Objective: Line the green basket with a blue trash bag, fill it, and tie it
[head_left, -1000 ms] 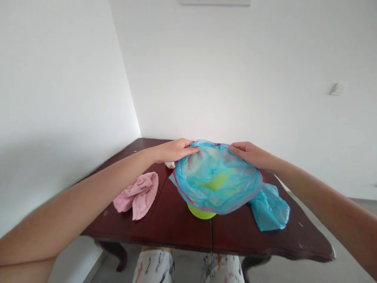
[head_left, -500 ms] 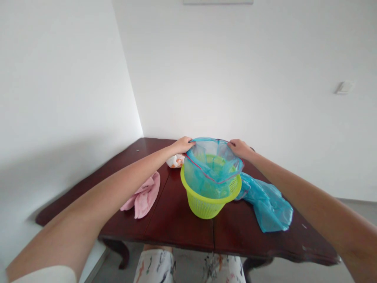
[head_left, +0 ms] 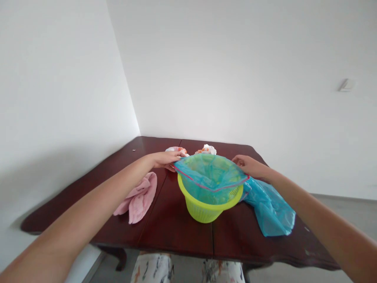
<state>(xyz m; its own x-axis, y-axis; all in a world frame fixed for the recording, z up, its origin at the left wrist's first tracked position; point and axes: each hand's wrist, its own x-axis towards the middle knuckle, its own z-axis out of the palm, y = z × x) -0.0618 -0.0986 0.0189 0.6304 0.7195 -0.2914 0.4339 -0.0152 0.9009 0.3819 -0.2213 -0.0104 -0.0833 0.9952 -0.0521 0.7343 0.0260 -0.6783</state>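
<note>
A translucent blue garbage bag with a red drawstring edge lies inside a yellow-green plastic basket, its mouth spread over the top. On the left side my left hand has the bag's rim between fingers and thumb. Opposite it, my right hand is curled around the rim at the right; its fingertips are partly hidden. The near rim of the basket shows below the bag's edge, while its far rim is seen only through the film.
The basket stands on a dark red wooden table. A pink cloth lies to the left, a second blue plastic bag to the right. Behind the basket are two white-and-orange crumpled items. White walls border the table.
Both hands have moved apart and lower, bringing the bag's mouth down and wider over the basket. A second white-and-orange item now shows behind it.
</note>
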